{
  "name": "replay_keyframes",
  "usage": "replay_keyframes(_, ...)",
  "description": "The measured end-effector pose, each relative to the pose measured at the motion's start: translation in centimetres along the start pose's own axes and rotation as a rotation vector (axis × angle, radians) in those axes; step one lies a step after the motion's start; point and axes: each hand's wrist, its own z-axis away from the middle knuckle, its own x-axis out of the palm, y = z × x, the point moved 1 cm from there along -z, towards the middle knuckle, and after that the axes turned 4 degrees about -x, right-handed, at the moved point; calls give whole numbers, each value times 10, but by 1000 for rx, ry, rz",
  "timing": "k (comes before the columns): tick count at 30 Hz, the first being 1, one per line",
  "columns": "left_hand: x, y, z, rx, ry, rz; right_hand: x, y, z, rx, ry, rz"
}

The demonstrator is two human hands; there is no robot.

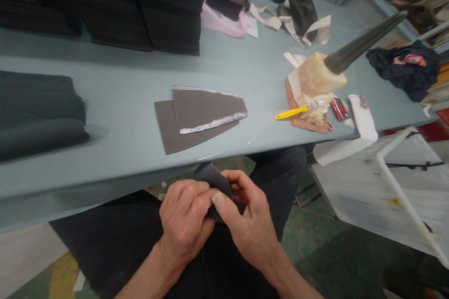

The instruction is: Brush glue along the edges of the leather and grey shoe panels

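Observation:
Over my lap, at the table's front edge, both hands grip one dark grey piece of sheet material [213, 177], curled between them. My left hand [185, 215] is closed around its left side, knuckles up. My right hand [249, 215] pinches the other side, thumb pressed on top beside the left fingers. Much of the piece is hidden by the fingers. Beyond the hands, a tapered grey panel [206, 107] with whitish strips along its two long edges lies partly over a plain grey panel [168, 140].
A yellow-handled brush [291, 112] rests on a brown board [308, 126] beside a cream block [312, 74] with a dark tapered rod. Dark stacked pieces [147, 4] stand at the back left. A dark green folded piece [38, 117] lies left; scraps [231, 23] lie behind.

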Motion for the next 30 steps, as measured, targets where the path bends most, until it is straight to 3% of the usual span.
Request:
replay_keyframes(5,1,3,2,-8,42,-43,-4,4,4,26,16,-67)
replay_keyframes(8,1,6,-2,-117,54,89,-7,6,4,10,6,-88)
replay_keyframes(10,-1,6,-7,-307,46,229,-11,10,3,-68,40,-73)
replay_keyframes(14,-6,-3,-14,-927,29,527,-21,27,-10,-270,153,77)
replay_keyframes(16,-9,-7,-17,-1144,46,693,-23,35,-20,-268,115,140)
replay_keyframes(18,-12,-8,-21,-1262,80,842,-20,40,-31,-243,30,145)
replay_keyframes(23,-15,-2,-27,-1373,94,1006,-4,29,-50,-271,-147,-20)
replay_keyframes(30,-13,3,-22,-1324,49,952,14,5,-58,-154,-171,-120)
